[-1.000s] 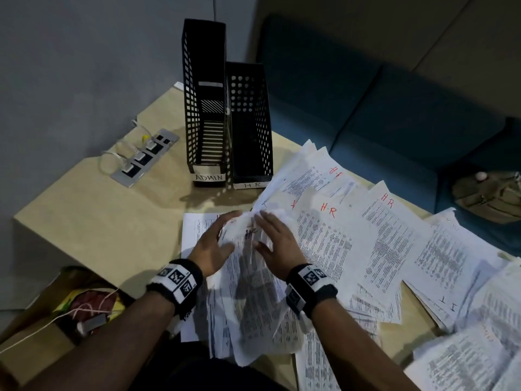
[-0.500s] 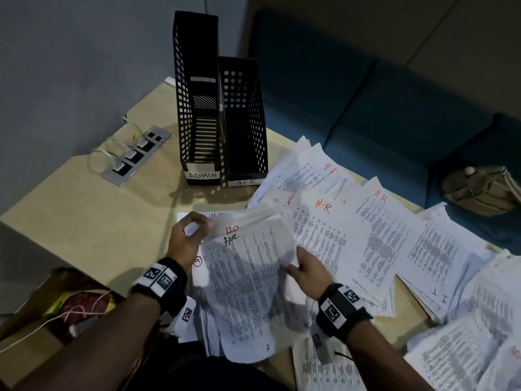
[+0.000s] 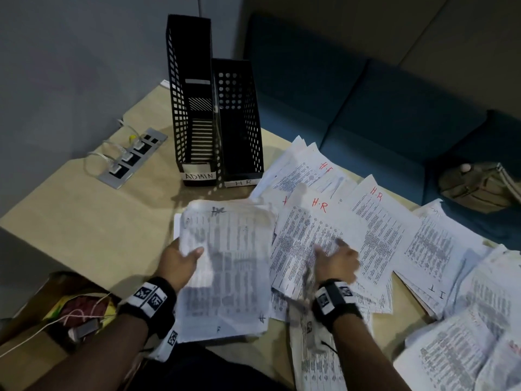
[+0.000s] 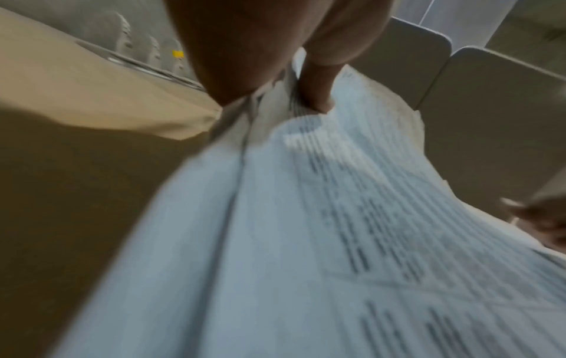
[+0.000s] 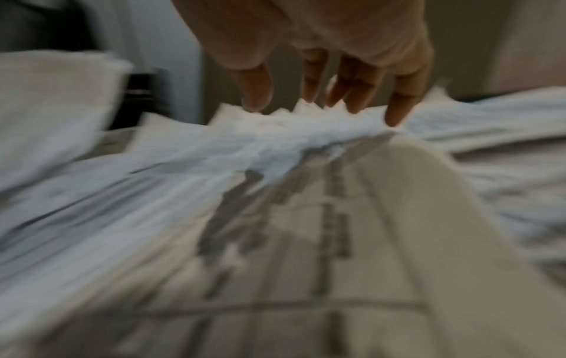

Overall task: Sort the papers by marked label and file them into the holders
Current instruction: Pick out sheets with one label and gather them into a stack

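My left hand (image 3: pixel 183 259) grips a stack of printed papers (image 3: pixel 228 266) by its left edge, thumb on top; the top sheet bears a blurred dark handwritten mark. The left wrist view shows the thumb (image 4: pixel 318 84) pressed on the same stack (image 4: pixel 306 242). My right hand (image 3: pixel 335 262) hovers over spread sheets marked HR (image 3: pixel 318 221), fingers loose and holding nothing; its fingertips (image 5: pixel 395 116) hang just above the paper. Two black mesh holders stand at the back of the table, one labelled ADMIN (image 3: pixel 194 108), the other HR (image 3: pixel 239 122). Both look empty.
More printed sheets fan out to the right, some marked HR (image 3: pixel 377 210), some IT (image 3: pixel 434 289). A power strip (image 3: pixel 132 158) with plugged cables lies left of the holders. A blue sofa (image 3: pixel 366 108) with a tan bag (image 3: pixel 479 184) runs behind the table.
My left hand has shifted down the stack's left edge and lifted it. My right hand has let go of the sheet and moved right over the HR papers.
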